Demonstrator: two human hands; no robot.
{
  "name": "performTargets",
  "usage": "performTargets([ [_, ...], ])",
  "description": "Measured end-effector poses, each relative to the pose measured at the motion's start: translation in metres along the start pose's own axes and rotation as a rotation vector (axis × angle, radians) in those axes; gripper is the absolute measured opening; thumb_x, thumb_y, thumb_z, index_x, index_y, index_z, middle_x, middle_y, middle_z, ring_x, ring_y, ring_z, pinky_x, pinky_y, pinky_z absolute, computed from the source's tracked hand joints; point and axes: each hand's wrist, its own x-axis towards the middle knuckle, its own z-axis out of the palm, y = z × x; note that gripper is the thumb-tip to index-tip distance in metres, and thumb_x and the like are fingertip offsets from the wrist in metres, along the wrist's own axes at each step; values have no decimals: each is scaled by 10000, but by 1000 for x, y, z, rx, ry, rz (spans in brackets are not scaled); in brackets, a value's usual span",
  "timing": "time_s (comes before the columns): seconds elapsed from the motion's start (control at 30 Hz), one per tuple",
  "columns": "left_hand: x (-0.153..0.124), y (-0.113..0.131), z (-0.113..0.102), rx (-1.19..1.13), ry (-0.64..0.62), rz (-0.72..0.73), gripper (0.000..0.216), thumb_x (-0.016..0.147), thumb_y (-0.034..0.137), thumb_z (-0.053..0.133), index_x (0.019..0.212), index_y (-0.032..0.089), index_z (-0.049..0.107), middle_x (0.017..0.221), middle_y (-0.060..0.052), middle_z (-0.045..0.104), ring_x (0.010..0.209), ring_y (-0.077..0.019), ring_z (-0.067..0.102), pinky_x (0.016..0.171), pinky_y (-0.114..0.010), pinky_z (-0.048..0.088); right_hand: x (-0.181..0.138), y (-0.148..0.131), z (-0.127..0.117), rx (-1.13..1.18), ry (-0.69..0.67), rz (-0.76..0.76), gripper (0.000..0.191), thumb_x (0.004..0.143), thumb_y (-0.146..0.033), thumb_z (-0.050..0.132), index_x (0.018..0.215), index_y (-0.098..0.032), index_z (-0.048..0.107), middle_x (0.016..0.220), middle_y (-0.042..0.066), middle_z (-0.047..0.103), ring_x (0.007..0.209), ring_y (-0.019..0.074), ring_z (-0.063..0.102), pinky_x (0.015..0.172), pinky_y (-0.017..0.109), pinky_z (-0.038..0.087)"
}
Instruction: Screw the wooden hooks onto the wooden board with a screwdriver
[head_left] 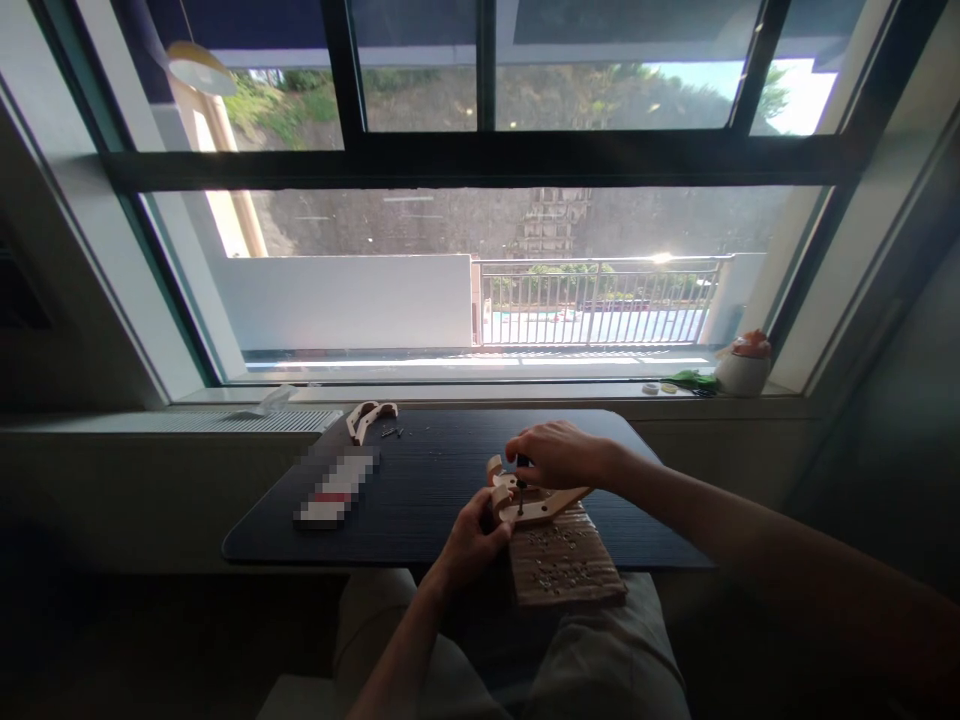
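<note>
My left hand (472,543) grips the left end of a flat light wooden piece (536,505) with curved parts, held just above a perforated brown board (564,565) at the near edge of the dark table (420,480). My right hand (553,455) is closed from above on a small dark tool (520,485), its tip pointing down at the wooden piece. Both hands work close together over the board.
More wooden pieces (367,418) and small screws (391,432) lie at the table's far left. A blurred red-and-white flat object (336,487) lies left of centre. On the window sill stand a white pot (742,368) and green bits (690,380). My knees sit under the table.
</note>
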Motion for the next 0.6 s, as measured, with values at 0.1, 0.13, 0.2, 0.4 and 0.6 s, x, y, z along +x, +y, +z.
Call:
performTargets([
  [0.1,-1,2,-1,4,-11,0,307,756,215,582,1060,172,576,942,-28,616,833,-161,543,783,-258,426,0,-4,-9,-35,-76,-131,234,781,-304,523,946,-257,682,898,46,695,789,193,624,576,258,349],
  [0.13,-1,2,-1,-2,-17,-2,317,759,215,578,1073,171,569,940,-27,615,835,-160,544,782,-258,427,1,-6,-10,-57,-109,-160,223,774,-285,532,929,-254,690,875,44,697,773,189,623,564,256,342],
  [0.2,-2,3,-1,-13,-27,-7,329,763,218,574,1088,169,559,922,-23,614,819,-155,545,769,-254,430,4,-9,-12,-98,-164,-188,220,760,-251,552,923,-250,700,848,45,700,763,189,621,557,257,336],
  [0.4,0,4,0,9,-26,-24,313,761,238,577,1065,166,566,900,-20,622,814,-156,552,757,-251,430,11,-12,-6,-40,-143,-138,215,762,-244,563,922,-216,704,870,67,701,789,189,621,607,259,357],
  [0.6,-12,8,-7,204,89,-76,521,744,313,592,1235,189,467,1097,-62,602,933,-195,560,853,-308,422,-7,1,6,3,-73,-14,244,813,-288,479,925,-215,683,873,60,699,809,200,626,618,265,359],
])
